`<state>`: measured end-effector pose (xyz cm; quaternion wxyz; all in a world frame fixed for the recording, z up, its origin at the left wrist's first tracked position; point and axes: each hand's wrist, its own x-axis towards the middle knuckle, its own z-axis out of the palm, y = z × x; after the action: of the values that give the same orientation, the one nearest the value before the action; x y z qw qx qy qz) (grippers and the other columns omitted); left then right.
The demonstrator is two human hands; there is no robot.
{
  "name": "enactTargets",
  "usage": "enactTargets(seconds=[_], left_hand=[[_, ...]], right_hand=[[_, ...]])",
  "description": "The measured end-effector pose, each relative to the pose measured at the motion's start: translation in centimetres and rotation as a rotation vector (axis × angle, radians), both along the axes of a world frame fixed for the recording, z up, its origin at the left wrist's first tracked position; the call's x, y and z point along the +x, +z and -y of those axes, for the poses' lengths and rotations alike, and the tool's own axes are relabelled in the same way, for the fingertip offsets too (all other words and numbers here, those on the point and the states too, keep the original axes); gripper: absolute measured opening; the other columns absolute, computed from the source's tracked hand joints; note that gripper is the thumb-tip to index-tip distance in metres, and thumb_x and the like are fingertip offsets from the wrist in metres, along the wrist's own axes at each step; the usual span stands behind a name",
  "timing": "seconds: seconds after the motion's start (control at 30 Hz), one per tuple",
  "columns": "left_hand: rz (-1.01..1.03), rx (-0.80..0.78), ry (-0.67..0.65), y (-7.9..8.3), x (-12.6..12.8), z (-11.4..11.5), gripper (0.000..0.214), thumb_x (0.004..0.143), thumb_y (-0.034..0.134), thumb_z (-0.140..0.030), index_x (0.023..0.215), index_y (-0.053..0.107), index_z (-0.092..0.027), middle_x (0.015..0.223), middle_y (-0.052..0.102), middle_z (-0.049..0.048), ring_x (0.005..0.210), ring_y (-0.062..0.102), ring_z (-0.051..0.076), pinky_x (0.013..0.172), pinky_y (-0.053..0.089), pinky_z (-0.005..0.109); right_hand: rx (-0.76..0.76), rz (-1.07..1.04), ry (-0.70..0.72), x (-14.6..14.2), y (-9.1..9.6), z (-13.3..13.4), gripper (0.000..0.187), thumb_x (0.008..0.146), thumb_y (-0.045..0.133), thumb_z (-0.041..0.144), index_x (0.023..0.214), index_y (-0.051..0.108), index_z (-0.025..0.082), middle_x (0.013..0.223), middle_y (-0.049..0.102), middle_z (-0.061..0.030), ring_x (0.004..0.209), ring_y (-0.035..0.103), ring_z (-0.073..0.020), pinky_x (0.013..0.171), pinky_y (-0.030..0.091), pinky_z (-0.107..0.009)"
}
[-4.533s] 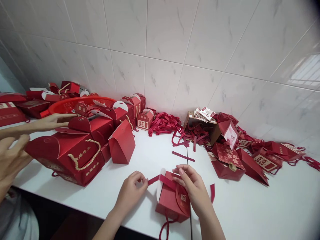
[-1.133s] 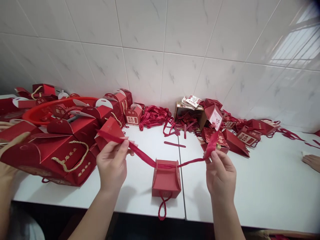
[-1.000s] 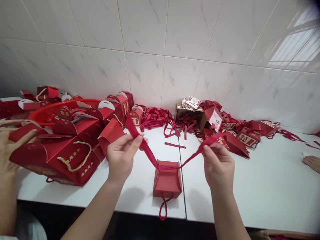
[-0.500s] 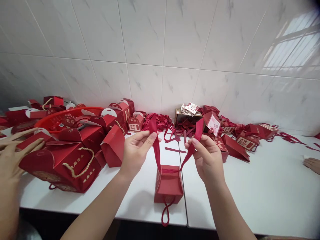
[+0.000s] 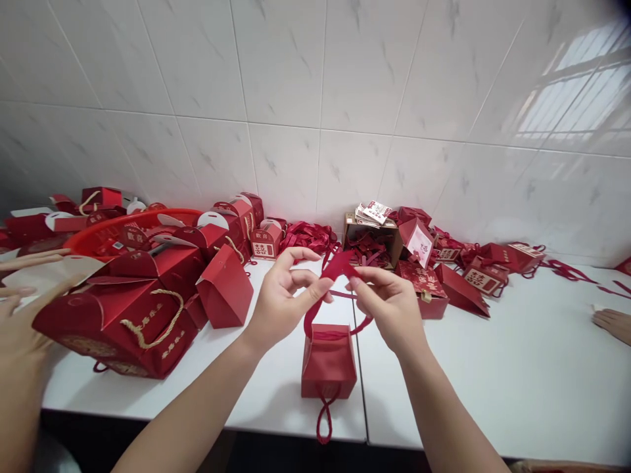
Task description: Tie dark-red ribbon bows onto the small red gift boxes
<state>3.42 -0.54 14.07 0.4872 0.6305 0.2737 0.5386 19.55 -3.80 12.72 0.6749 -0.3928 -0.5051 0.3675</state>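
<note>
A small red gift box [image 5: 329, 371] stands on the white table [image 5: 517, 368] between my forearms, a dark red cord loop hanging from its front. Through its top runs a red ribbon [image 5: 340, 264], whose two ends rise and cross above the box. My left hand [image 5: 290, 295] pinches the ribbon between thumb and fingers, its index finger raised. On the other side, my right hand [image 5: 389, 302] grips the ribbon close to the crossing. The fingertips of both hands nearly meet there, and the exact overlap of the ribbon is partly hidden.
Large red boxes with rope handles [image 5: 142, 322] crowd the left, near a red basin [image 5: 89, 233]. Another person's hand [image 5: 24, 315] works there. A cardboard box of ribbons [image 5: 397, 240] and more red boxes [image 5: 463, 289] line the wall. At far right rests another hand [image 5: 614, 322].
My hands have come together above the small box, bringing the separate upright ribbon ends into a crossing. At the left, the other person's hand now holds a pale flat piece.
</note>
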Motion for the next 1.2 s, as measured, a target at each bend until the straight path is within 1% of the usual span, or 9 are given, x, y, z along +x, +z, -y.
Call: enactTargets(seconds=[0.17, 0.3, 0.43, 0.57, 0.7, 0.8, 0.97, 1.07, 1.2], left_hand=[[-0.151, -0.034, -0.096, 0.2, -0.2, 0.6, 0.044, 0.069, 0.075, -0.015, 0.103, 0.047, -0.023, 0.057, 0.067, -0.0029, 0.057, 0.065, 0.016, 0.057, 0.046, 0.022], [-0.129, -0.124, -0.276, -0.2, -0.6, 0.2, 0.042, 0.074, 0.068, -0.015, 0.112, 0.050, -0.021, 0.065, 0.067, 0.0016, 0.067, 0.065, 0.020, 0.065, 0.048, 0.028], [-0.004, -0.311, -0.375, -1.0, -1.1, -0.7, 0.034, 0.074, 0.061, -0.011, 0.106, 0.055, -0.020, 0.066, 0.063, 0.0006, 0.063, 0.060, 0.016, 0.065, 0.046, 0.027], [0.097, -0.358, -0.343, -1.2, -1.3, -1.1, 0.039, 0.064, 0.053, -0.005, 0.100, 0.055, -0.018, 0.065, 0.062, -0.0004, 0.062, 0.059, 0.015, 0.066, 0.044, 0.026], [0.127, -0.329, -0.352, -1.3, -1.1, -0.4, 0.040, 0.070, 0.053, -0.014, 0.110, 0.055, -0.017, 0.068, 0.066, 0.0024, 0.068, 0.064, 0.022, 0.074, 0.047, 0.035], [0.023, -0.048, -0.020, -2.1, -1.0, 0.2, 0.044, 0.074, 0.061, -0.018, 0.118, 0.058, -0.020, 0.073, 0.068, 0.0022, 0.074, 0.063, 0.020, 0.080, 0.046, 0.032], [-0.183, 0.292, 0.547, -5.6, -3.3, 0.5, 0.034, 0.065, 0.072, -0.010, 0.094, 0.070, -0.026, 0.060, 0.052, -0.0056, 0.058, 0.049, 0.011, 0.070, 0.042, 0.019], [-0.308, 0.141, 0.593, -9.3, -6.7, 0.5, 0.027, 0.064, 0.067, -0.004, 0.082, 0.069, -0.024, 0.054, 0.043, -0.0070, 0.052, 0.042, 0.010, 0.061, 0.038, 0.016], [-0.417, -0.140, 0.472, -14.5, -10.1, 0.8, 0.032, 0.059, 0.063, 0.004, 0.070, 0.070, -0.025, 0.049, 0.042, -0.0053, 0.051, 0.038, 0.013, 0.053, 0.034, 0.017]], right_hand=[[0.098, 0.195, 0.194, -0.7, 0.0, 0.7, 0.014, 0.081, 0.063, 0.030, 0.078, 0.070, 0.019, 0.072, 0.066, -0.0016, 0.069, 0.061, -0.0144, 0.064, 0.052, -0.026], [0.054, 0.147, 0.300, 0.0, -0.9, 0.3, 0.020, 0.088, 0.056, 0.034, 0.091, 0.068, 0.019, 0.067, 0.065, -0.0011, 0.061, 0.062, -0.0123, 0.054, 0.051, -0.023], [0.230, 0.504, 0.366, 1.7, -1.2, -0.4, 0.020, 0.093, 0.046, 0.024, 0.094, 0.067, 0.021, 0.076, 0.068, -0.0030, 0.069, 0.064, -0.0135, 0.061, 0.053, -0.026], [0.519, 0.926, 0.176, 2.7, -1.1, -0.7, 0.031, 0.094, 0.039, 0.015, 0.104, 0.066, 0.024, 0.094, 0.070, -0.0068, 0.090, 0.063, -0.0185, 0.078, 0.052, -0.035], [0.613, 1.002, -0.038, 2.3, -1.5, -0.3, 0.032, 0.092, 0.043, 0.012, 0.108, 0.067, 0.025, 0.099, 0.070, -0.0080, 0.097, 0.063, -0.0210, 0.084, 0.051, -0.039], [0.609, 0.843, -0.184, 1.7, -2.1, 0.4, 0.033, 0.088, 0.050, 0.010, 0.110, 0.067, 0.028, 0.106, 0.068, -0.0075, 0.100, 0.063, -0.0214, 0.084, 0.051, -0.038], [0.282, 0.536, -0.563, 3.8, -6.0, 2.7, 0.013, 0.085, 0.059, 0.021, 0.092, 0.070, 0.022, 0.084, 0.071, -0.0050, 0.078, 0.065, -0.0203, 0.072, 0.050, -0.033], [-0.121, 0.512, -0.681, 7.2, -11.0, 4.6, 0.023, 0.080, 0.062, 0.039, 0.072, 0.068, 0.019, 0.062, 0.066, -0.0041, 0.059, 0.060, -0.0201, 0.058, 0.045, -0.031], [-0.531, 0.536, -0.595, 10.9, -17.0, 6.7, 0.035, 0.072, 0.062, 0.051, 0.056, 0.063, 0.020, 0.053, 0.062, -0.0040, 0.053, 0.055, -0.0215, 0.055, 0.043, -0.034]])
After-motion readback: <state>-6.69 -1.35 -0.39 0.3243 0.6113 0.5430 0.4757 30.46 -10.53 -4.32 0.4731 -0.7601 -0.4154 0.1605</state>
